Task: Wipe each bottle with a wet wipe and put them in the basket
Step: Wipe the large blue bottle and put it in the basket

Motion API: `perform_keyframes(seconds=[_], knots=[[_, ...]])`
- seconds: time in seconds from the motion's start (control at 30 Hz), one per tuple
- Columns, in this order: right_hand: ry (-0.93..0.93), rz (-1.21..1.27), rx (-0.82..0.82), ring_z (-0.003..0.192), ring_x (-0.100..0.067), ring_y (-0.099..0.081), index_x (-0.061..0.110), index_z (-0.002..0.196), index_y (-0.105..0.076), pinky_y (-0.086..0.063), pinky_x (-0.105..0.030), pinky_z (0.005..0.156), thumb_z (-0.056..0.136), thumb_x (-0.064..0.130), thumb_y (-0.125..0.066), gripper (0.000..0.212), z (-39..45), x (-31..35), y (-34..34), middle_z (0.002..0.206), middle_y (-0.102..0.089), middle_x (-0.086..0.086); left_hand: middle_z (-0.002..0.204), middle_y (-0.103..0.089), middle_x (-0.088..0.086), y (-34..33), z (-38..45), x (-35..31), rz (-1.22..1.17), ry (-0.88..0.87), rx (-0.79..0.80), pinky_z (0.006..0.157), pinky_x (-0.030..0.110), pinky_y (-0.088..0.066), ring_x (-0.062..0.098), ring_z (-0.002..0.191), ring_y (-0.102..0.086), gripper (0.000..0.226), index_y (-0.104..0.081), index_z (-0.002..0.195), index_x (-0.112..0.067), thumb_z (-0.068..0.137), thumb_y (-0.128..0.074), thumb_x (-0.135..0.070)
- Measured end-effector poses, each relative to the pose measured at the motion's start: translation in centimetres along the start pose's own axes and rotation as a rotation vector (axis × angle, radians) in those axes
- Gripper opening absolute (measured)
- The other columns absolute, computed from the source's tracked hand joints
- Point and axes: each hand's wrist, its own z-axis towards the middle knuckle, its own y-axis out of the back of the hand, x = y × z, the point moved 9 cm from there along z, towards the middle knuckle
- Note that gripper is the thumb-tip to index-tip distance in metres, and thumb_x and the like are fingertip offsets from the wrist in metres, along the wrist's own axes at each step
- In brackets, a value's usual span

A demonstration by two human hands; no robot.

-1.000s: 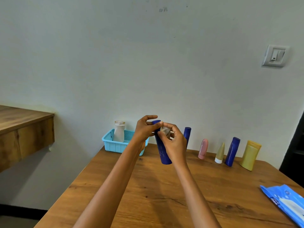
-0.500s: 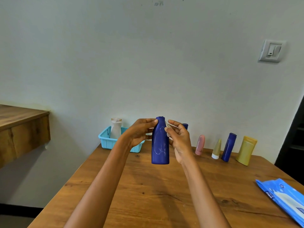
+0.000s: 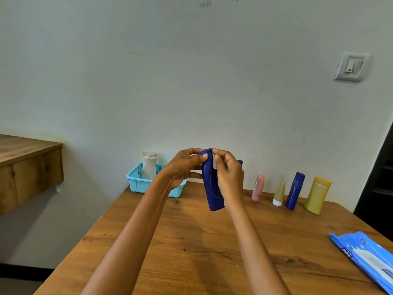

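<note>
The blue bottle (image 3: 212, 184) is pinched near its cap by the left hand (image 3: 182, 169) while a wet wipe (image 3: 214, 161) is pressed on by the right hand's (image 3: 230, 177) curled fingers — held so high and damp, it could be dropped onto the table (image 3: 191, 252).

- Two bare forearms reach forward from the bottom edge of the view, converging on a dark blue bottle (image 3: 211, 184) held up in the air.
- The left hand (image 3: 182, 169) sits on the bottle's left side, fingers curled, with fingertips and thumb gripping it near the top.
- The right hand (image 3: 230, 177) is on the bottle's right side, back of the hand toward the viewer, fingers curled, pressing a small white wipe (image 3: 214, 161) against the bottle's upper part.
- Both wrists are roughly level with the bottle's middle, and both elbows are out of view.
</note>
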Motion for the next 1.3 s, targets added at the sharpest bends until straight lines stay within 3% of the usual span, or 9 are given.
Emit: perform_keyframes(seconds=[0.07,0.13,0.3,0.5,0.67,0.8,0.93,1.13,1.3], knots=[[0.116,-0.088,0.019,0.107,0.001,-0.051,0.014,0.125,-0.055,-0.043,-0.006,0.085,0.098,0.015,-0.045,0.029,-0.2,1.3,-0.8,0.123,-0.058,0.006,0.095,-0.071,0.007,0.5,0.0,-0.3,-0.009,-0.018,-0.036,0.068,0.030,-0.057,0.018,0.085,-0.070,0.028,-0.059,0.112,-0.010,0.086,-0.064,-0.020],[0.210,-0.189,0.019,0.101,0.002,-0.051,0.014,0.130,-0.051,-0.041,0.001,0.077,0.097,0.014,-0.047,0.033,-0.6,1.9,-1.2,0.118,-0.058,0.009,0.094,-0.073,0.005,0.9,0.0,-0.6,-0.003,-0.040,-0.064,0.067,0.029,-0.057,0.017,0.084,-0.070,0.026,-0.062,0.112,-0.012,0.086,-0.064,-0.018],[0.324,-0.310,0.027,0.093,-0.008,-0.064,0.013,0.109,-0.061,-0.052,-0.015,0.076,0.087,0.015,-0.064,0.022,-1.3,1.8,-1.3,0.103,-0.069,0.000,0.097,-0.071,0.009,2.5,-0.2,-0.9,-0.050,-0.083,-0.191,0.066,0.031,-0.058,0.017,0.080,-0.070,0.030,-0.063,0.115,-0.008,0.085,-0.065,-0.011],[0.133,-0.089,-0.103,0.087,-0.004,-0.062,0.012,0.102,-0.067,-0.044,-0.003,0.070,0.086,0.016,-0.066,0.017,0.6,0.9,0.0,0.096,-0.068,0.004,0.100,-0.071,0.011,1.9,-0.1,-0.2,-0.050,-0.031,-0.167,0.067,0.032,-0.058,0.021,0.086,-0.070,0.032,-0.062,0.116,-0.008,0.084,-0.067,-0.015],[0.240,-0.203,-0.037,0.088,-0.002,-0.058,0.014,0.103,-0.069,-0.044,-0.005,0.072,0.085,0.026,-0.066,0.022,0.1,1.5,-1.9,0.098,-0.068,0.005,0.093,-0.071,0.007,3.3,-0.4,-1.1,-0.090,-0.057,-0.218,0.063,0.028,-0.057,0.018,0.080,-0.071,0.025,-0.064,0.110,-0.011,0.085,-0.066,-0.013],[0.148,-0.320,0.014,0.090,0.001,-0.047,0.020,0.094,-0.070,-0.033,-0.006,0.066,0.083,0.038,-0.065,0.021,0.5,-1.0,-1.6,0.092,-0.068,0.008,0.094,-0.070,0.008,4.5,-0.8,-1.1,-0.126,-0.064,-0.263,0.063,0.029,-0.058,0.019,0.082,-0.070,0.027,-0.062,0.113,-0.009,0.086,-0.065,-0.012],[0.126,-0.239,-0.044,0.098,-0.012,-0.056,0.021,0.087,-0.072,-0.045,-0.023,0.077,0.082,0.043,-0.065,0.023,2.6,0.1,-1.9,0.091,-0.069,0.008,0.097,-0.070,0.009,4.0,-0.9,-1.0,-0.160,-0.037,-0.243,0.063,0.031,-0.058,0.022,0.084,-0.070,0.029,-0.062,0.114,-0.008,0.086,-0.065,-0.014],[0.233,-0.369,0.004,0.112,-0.004,-0.039,0.022,0.084,-0.073,-0.039,-0.030,0.092,0.075,0.039,-0.072,0.019,0.2,0.4,-2.8,0.115,-0.060,0.006,0.095,-0.069,0.009,5.6,-1.3,-1.1,-0.226,-0.036,-0.328,0.061,0.030,-0.059,0.021,0.082,-0.069,0.031,-0.060,0.115,-0.006,0.085,-0.066,-0.012],[0.087,-0.286,-0.037,0.120,-0.009,-0.039,0.021,0.085,-0.073,-0.038,-0.035,0.097,0.077,0.037,-0.072,0.018,1.9,-1.0,-1.7,0.122,-0.058,0.006,0.098,-0.068,0.011,5.3,-1.5,-0.9,-0.211,-0.006,-0.325,0.063,0.032,-0.060,0.023,0.083,-0.069,0.037,-0.057,0.119,-0.003,0.085,-0.066,-0.013]])
